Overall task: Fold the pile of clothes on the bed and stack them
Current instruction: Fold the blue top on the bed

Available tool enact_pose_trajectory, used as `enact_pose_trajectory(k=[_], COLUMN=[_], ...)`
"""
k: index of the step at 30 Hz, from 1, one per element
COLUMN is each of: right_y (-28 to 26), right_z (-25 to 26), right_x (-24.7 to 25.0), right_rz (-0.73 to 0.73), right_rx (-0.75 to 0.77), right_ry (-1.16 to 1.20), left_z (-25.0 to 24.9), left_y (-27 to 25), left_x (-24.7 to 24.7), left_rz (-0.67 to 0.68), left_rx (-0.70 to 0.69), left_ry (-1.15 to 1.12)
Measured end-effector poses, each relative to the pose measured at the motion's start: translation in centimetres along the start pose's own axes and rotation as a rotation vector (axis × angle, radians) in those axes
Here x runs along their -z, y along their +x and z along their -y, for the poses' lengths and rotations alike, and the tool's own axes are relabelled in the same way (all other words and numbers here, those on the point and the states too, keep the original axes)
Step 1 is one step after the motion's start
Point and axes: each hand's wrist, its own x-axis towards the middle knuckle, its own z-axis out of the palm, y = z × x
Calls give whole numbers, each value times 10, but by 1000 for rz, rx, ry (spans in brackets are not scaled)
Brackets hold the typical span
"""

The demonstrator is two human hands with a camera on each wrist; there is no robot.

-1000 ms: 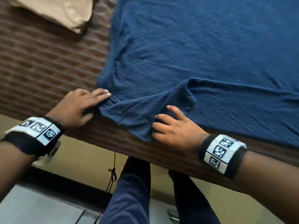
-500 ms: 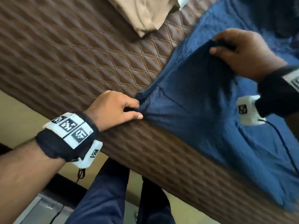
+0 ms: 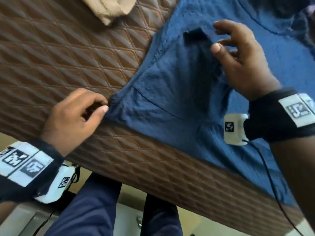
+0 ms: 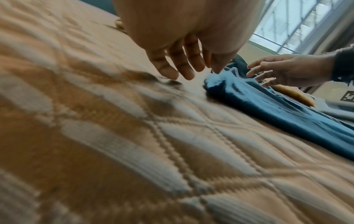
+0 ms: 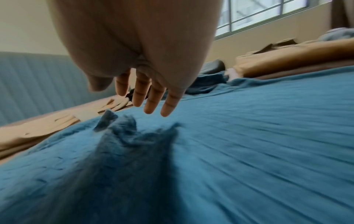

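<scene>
A dark blue garment [image 3: 170, 99] lies spread on the brown quilted bed [image 3: 59, 53], one part folded over near its left edge. My left hand [image 3: 100, 106] is at the garment's near left corner with loosely curled fingers. In the left wrist view the left hand [image 4: 191, 71] hangs over the bed, thumb tip just at the blue cloth [image 4: 268, 109], nothing pinched. My right hand [image 3: 219, 38] hovers over the folded part with fingers spread, holding nothing. Its fingers [image 5: 145, 103] hang above the blue cloth [image 5: 249, 136] and cast a shadow on it.
A beige garment [image 3: 109, 9] lies at the far side of the bed, left of the blue one. More beige cloth [image 5: 287, 60] and other clothes lie farther back near the window. The bed's front edge [image 3: 153, 176] runs just before my legs.
My right hand has let go of the cloth it carried over and now hovers with spread fingers. My left hand's pinch on the corner has loosened.
</scene>
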Motion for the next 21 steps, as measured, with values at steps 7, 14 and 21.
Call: enact_pose_trajectory(k=[7, 14, 21], right_y=[-162, -252, -253], right_z=[-94, -166, -179], right_x=[42, 75, 85], right_rz=[-104, 84, -14], right_rx=[-93, -148, -133], right_ry=[-145, -341, -271], left_z=[-106, -183, -166], left_y=[12, 6, -21], left_x=[-60, -185, -215], left_rz=[48, 240, 412], left_rx=[-451, -768, -777], left_ry=[96, 213, 615])
